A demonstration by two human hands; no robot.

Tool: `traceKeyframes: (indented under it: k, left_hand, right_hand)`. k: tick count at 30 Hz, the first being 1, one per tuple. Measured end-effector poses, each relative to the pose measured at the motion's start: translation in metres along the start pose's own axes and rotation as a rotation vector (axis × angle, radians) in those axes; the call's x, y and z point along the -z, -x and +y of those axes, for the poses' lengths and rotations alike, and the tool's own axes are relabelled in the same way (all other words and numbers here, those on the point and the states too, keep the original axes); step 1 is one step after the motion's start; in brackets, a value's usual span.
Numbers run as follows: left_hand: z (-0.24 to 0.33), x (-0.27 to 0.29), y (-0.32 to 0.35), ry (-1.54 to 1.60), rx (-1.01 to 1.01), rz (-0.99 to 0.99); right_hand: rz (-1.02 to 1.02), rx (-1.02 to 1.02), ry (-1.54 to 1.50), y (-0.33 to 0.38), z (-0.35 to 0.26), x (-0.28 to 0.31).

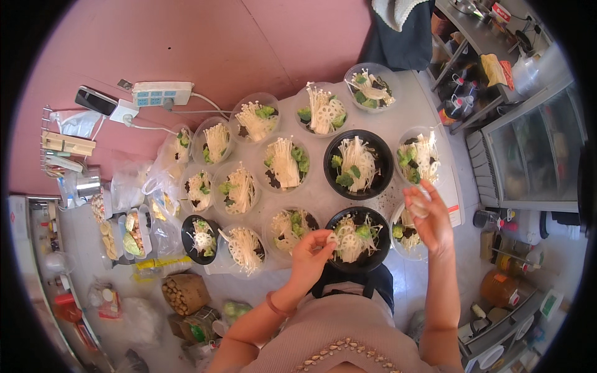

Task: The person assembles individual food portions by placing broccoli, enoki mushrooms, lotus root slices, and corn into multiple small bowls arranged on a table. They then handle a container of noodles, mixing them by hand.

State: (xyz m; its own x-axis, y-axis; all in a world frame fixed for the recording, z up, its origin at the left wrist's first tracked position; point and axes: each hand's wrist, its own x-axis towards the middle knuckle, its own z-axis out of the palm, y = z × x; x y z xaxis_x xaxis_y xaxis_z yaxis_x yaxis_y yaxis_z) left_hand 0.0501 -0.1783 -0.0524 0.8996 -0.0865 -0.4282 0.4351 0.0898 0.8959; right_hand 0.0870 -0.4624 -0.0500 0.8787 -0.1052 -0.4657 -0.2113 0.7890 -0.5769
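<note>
Here at the near edge of the surface [413,99], the left hand [311,255] has thumb and forefinger pressed together on a small pale slice [331,238], right over the left rim of the near black bowl [377,256]. It looks like lotus root, though the fingers hide most of it. Over to the right, the right hand [431,219] hangs above the near-right clear bowl [407,253], fingers curled around pale pieces [420,207]; exactly what or how many, I can't tell.

Now, the handling: a slice like that should be light, crisp and probably wet, so it could slip or snap under a hard squeeze. A gentle pinch at the rim, clear of the holes, looks the best grip. The enoki below should be soft and springy, with stems that bend easily, while the broccoli [362,231] beside the slices makes an uneven bed.

And it's crowded out here! The far black bowl [382,149] stands just beyond the near one, full of enoki and greens, and clear bowls pack in on the left, rims close together. Any sideways sweep risks catching stems that overhang, as at the clear bowl [245,248] on the near left. The small black bowl [188,230] sits at the left end, plastic bags [165,183] bunched beyond it. Up against the wall there's a power strip [163,93], its cables trailing toward the far-left bowls.
</note>
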Motion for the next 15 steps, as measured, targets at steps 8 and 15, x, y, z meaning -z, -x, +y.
traceKeyframes:
  k: [8, 15]
  left_hand:
    - [0.012, -0.021, 0.003, -0.163, -0.184, -0.158]
    - [-0.025, 0.026, 0.04, -0.291, -0.094, -0.122]
  right_hand:
    - [-0.021, -0.032, 0.09, 0.04, 0.032, -0.007]
    - [0.182, -0.042, 0.286, 0.059, 0.053, 0.005]
